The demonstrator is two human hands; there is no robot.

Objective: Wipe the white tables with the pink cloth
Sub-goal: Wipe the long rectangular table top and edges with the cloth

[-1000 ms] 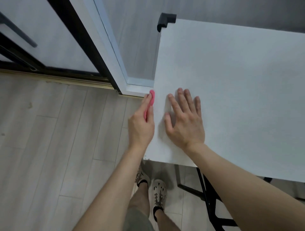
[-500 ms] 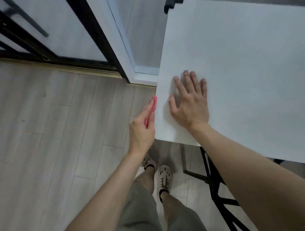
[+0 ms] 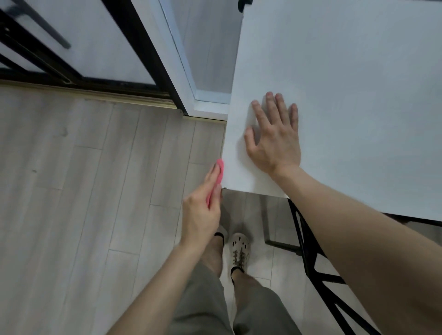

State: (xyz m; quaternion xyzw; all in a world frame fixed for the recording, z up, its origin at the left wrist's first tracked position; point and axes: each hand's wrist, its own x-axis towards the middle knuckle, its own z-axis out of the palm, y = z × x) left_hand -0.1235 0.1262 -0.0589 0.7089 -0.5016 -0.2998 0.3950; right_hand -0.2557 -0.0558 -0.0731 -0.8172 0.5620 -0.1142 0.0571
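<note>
Pinching a thin, folded pink cloth (image 3: 219,175) between thumb and fingers, the left hand (image 3: 201,212) holds it against the left side edge of the smooth, rectangular white table (image 3: 354,79), just beyond the table's near-left corner. The cloth shows edge-on as a narrow, bright pink strip with a rounded tip poking past the fingertips. Its long axis runs along that table edge and the tip points away from the person. The right hand (image 3: 275,143) lies flat on the table top just inside the same edge, fingers spread wide and straight, holding nothing. The table's left edge runs straight away from the person to a small black corner piece (image 3: 244,2) at the top of the view. The near edge slants off to the right above a black metal table frame (image 3: 308,253). Left of the table lies open pale grey wood-plank floor (image 3: 83,181), bounded at the far side by a white door frame (image 3: 208,105) and black-framed frosted panels (image 3: 79,35). Below the hands stand the person's legs in olive shorts (image 3: 203,308) and a beige perforated clog (image 3: 240,249).
</note>
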